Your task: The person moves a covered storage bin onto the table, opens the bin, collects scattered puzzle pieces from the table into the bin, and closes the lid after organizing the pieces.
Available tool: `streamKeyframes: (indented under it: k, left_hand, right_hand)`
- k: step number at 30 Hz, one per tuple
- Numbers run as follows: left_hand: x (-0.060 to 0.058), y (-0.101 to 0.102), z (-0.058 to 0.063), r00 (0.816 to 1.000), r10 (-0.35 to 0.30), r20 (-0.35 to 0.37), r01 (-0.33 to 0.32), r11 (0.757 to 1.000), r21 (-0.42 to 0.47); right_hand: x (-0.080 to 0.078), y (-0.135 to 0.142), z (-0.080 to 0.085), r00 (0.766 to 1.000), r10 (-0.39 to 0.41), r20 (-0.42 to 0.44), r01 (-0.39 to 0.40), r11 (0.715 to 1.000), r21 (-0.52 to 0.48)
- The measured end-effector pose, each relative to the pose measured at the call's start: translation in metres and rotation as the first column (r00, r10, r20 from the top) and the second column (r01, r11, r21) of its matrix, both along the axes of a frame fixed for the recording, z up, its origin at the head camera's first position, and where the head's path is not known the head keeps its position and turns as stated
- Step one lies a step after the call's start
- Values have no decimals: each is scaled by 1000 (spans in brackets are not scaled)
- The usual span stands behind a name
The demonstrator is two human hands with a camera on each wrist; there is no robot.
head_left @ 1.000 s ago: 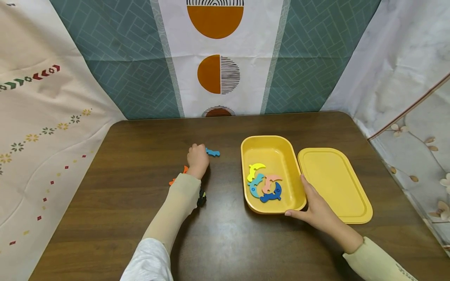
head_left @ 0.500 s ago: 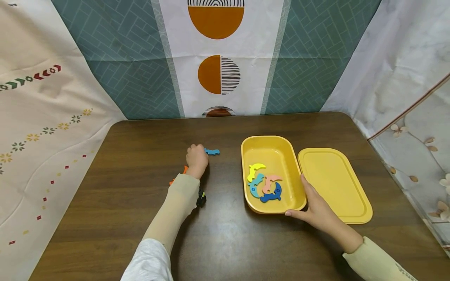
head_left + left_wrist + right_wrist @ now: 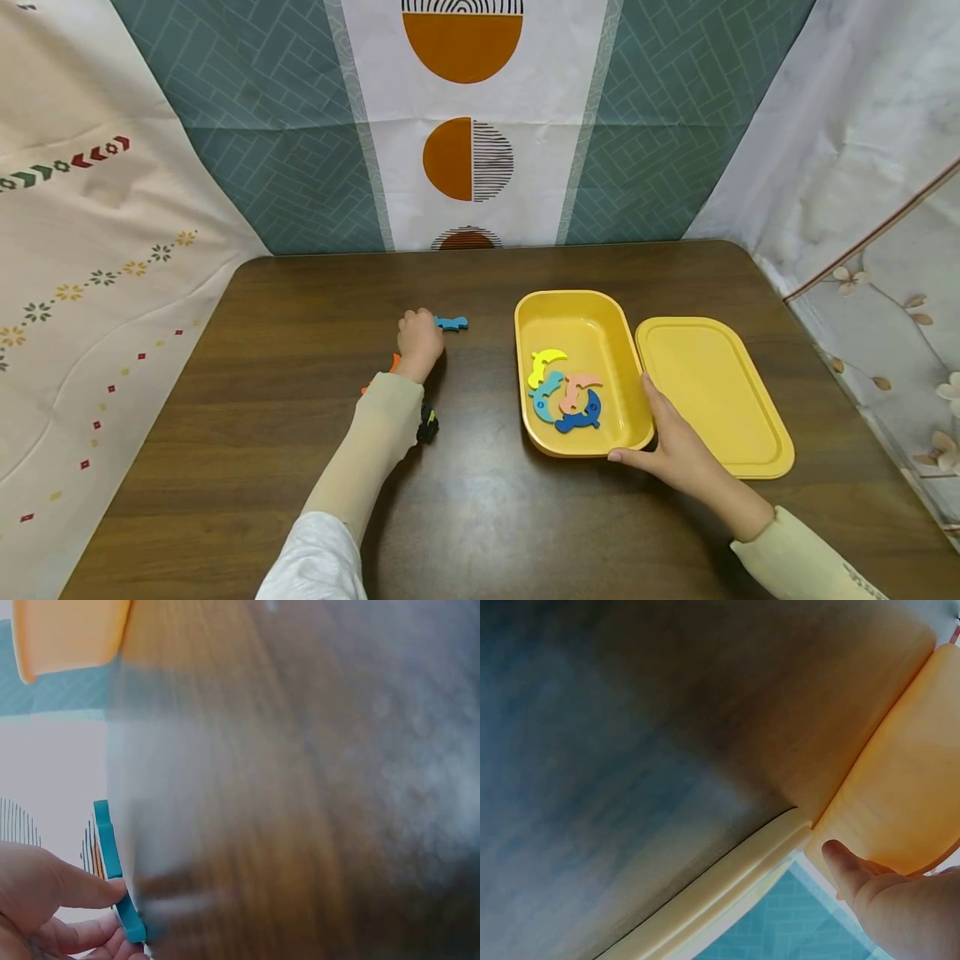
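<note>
My left hand [image 3: 420, 342] pinches a flat blue puzzle-like piece [image 3: 452, 323] with a wavy edge, at the far middle of the table. In the left wrist view, the thumb lies on one face of the blue piece [image 3: 109, 851] with the fingers behind it. My right hand [image 3: 678, 446] holds the near right corner of a yellow plastic box [image 3: 581, 312], thumb along the front wall and fingers along the right side. Inside the box lie curved flat pieces: yellow [image 3: 542, 367], teal [image 3: 544, 400], pink [image 3: 573, 393] and dark blue [image 3: 581, 414].
A yellow lid [image 3: 712, 392] lies flat right of the box on the brown table [image 3: 225, 433]. An orange piece [image 3: 395, 362] and a black piece [image 3: 427, 425] sit partly hidden by the left arm. Patterned cloths [image 3: 300, 125] hang behind and beside the table.
The left hand and the blue piece have shifted very slightly left, and the piece now looks more level. My right hand and the box have stayed in place.
</note>
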State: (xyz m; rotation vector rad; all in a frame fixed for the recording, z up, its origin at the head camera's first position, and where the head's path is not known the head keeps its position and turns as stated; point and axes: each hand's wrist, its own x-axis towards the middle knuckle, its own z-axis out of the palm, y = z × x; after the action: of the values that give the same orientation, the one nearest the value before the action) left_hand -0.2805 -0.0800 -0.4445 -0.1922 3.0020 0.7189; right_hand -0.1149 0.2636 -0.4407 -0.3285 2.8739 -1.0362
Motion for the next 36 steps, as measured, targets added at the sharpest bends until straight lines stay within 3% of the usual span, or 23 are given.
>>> streamKeyframes:
  k: [21,36]
  left_hand:
    - [8,9,9,996,-59,-71,65,994,84]
    - [18,29,31,985,-83,-153,104,985,135]
  right_hand:
    - [-2,-2,1,1000,11,-15,-11,1000,4]
    - [0,-2,1,1000,4,-21,-4,1000,6]
